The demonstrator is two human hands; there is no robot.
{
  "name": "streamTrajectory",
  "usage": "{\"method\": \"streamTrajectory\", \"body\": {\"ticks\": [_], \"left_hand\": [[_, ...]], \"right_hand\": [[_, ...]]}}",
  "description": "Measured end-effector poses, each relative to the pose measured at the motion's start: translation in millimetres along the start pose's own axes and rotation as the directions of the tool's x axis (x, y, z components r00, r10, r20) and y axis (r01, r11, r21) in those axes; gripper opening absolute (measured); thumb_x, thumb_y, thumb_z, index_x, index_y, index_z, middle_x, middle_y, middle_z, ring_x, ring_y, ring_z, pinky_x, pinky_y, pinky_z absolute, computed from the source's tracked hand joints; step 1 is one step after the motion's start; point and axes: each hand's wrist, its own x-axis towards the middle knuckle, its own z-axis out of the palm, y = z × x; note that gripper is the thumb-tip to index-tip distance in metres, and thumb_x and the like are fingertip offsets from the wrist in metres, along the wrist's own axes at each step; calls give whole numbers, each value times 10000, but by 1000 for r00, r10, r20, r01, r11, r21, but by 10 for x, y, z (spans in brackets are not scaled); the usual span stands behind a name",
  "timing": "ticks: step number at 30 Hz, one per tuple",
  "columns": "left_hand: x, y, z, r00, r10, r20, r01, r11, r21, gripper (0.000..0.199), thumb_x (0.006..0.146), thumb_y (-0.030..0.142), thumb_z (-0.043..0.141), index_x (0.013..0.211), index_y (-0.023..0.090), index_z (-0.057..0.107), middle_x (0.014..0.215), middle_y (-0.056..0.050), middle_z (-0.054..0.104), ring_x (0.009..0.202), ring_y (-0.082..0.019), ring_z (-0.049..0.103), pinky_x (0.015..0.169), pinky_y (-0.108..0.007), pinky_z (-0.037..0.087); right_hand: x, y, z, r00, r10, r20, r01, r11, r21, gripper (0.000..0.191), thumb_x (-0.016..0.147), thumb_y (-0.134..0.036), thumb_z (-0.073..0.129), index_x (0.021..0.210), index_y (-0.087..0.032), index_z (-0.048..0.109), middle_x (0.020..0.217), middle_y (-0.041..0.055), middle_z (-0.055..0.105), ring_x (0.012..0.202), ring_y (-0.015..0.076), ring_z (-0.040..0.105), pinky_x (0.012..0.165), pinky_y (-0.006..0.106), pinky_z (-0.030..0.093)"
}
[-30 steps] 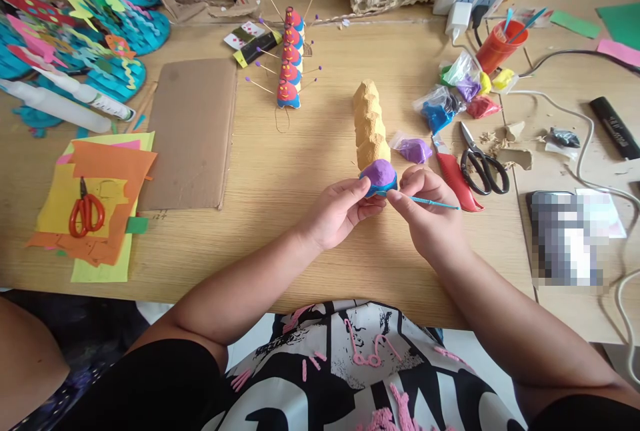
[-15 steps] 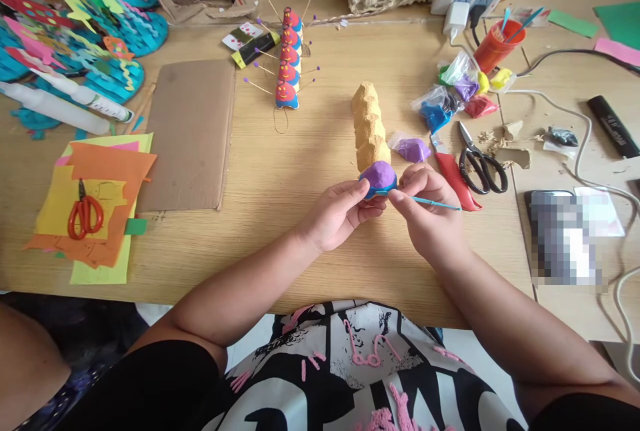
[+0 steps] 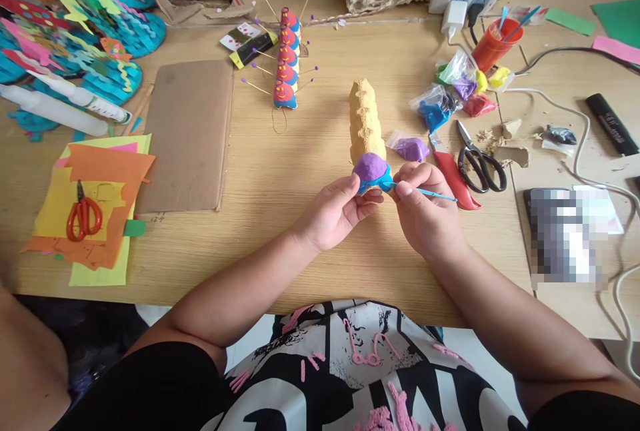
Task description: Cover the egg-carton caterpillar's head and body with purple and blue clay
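The left hand [image 3: 330, 214] is pinching the near end of the yellow carton strip [image 3: 367, 118], while the right hand [image 3: 427, 214] is gripping a thin blue tool [image 3: 436, 195], its tip meeting the blue clay [image 3: 369, 185] below the purple dome [image 3: 370, 166]. The strip is lying well inside the front edge of the table [image 3: 280, 178] (wood is stretching leftward to the cardboard sheet [image 3: 187, 134]). Rightward, the purple clay bag [image 3: 412, 149] and red object [image 3: 457, 181] are narrowing the room.
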Motion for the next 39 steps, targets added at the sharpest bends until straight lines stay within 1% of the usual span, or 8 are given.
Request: {"method": "streamTrajectory", "body": {"ticks": [5,12,17,20,25,29,35,39], "left_hand": [[5,-8,-9,1000,3,24,-3,1000,11,380,833,471,886,1049,175,785,919,-33,785,896,-120,760,792,-196,598],[0,-12,-4,999,-1,37,1,1000,3,377,840,479,881,1047,179,783,932,-32,785,905,-117,755,812,-198,594],[-3,-6,6,1000,-13,13,13,1000,-11,334,850,456,875,1008,181,771,919,-28,778,901,-119,756,783,-196,588],[-3,0,9,1000,-18,1,18,1000,-19,328,851,454,875,994,179,767,909,-26,775,902,-119,758,781,-196,588],[-4,2,11,1000,-18,7,18,1000,-22,346,835,457,887,1002,178,770,903,-25,775,898,-122,758,779,-204,585],[-6,1,15,999,-32,-15,31,999,-5,320,856,446,870,1007,183,767,913,-30,781,905,-133,761,790,-222,575],[-7,6,31,999,-36,-22,36,999,13,342,845,468,875,1005,185,768,896,-29,776,902,-138,761,795,-230,570],[-8,0,24,1000,-27,9,27,1000,12,379,807,486,903,999,185,776,906,-26,780,901,-133,758,803,-223,575]], "right_hand": [[-25,28,11,1000,24,-15,-24,1000,-20,395,719,-423,983,724,-243,631,847,-28,516,770,136,472,755,327,418],[-50,63,-9,999,-28,-23,26,998,-61,317,774,-376,954,749,-248,665,851,-25,535,816,144,498,816,338,424],[-27,22,6,999,-41,-28,41,999,12,355,745,-376,974,722,-234,650,806,-30,512,783,135,470,753,316,390],[-17,-1,20,997,-60,-42,61,998,15,375,749,-379,970,707,-235,626,770,-37,483,746,132,438,722,310,377],[-33,-12,43,999,-22,-39,21,999,-26,394,728,-422,975,715,-246,622,808,-27,494,774,147,463,733,326,411],[-39,-11,51,999,-15,-45,14,999,-35,417,719,-451,979,723,-248,614,804,-29,489,763,144,460,726,324,421],[-44,-4,36,999,9,-42,-10,1000,-23,404,735,-416,979,721,-236,617,830,-32,509,771,126,481,749,316,416],[-55,-2,26,999,-1,-37,0,999,-44,394,756,-404,967,727,-236,612,826,-31,510,780,130,488,768,325,426]]}}
